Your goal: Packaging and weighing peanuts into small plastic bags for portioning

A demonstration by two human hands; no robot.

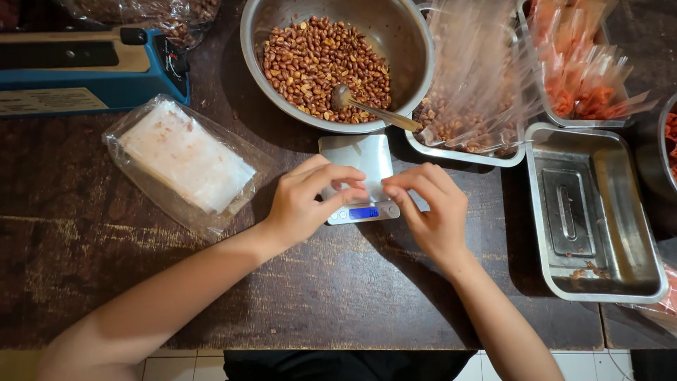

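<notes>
My left hand (305,201) and my right hand (430,212) meet over a small silver kitchen scale (356,164) with a lit blue display. Both pinch a small clear plastic bag (376,190) between fingertips, held just above the scale's front edge. Behind the scale stands a large steel bowl (409,42) filled with roasted peanuts (317,63); a metal spoon (367,107) lies in it, handle pointing right.
A blue heat sealer (84,70) sits at the back left. A pack of clear bags (185,159) lies left of the scale. Steel trays at the right hold filled bags of peanuts (469,120) and orange snacks (578,77); one tray (599,212) holds a lid. Table edge runs near me.
</notes>
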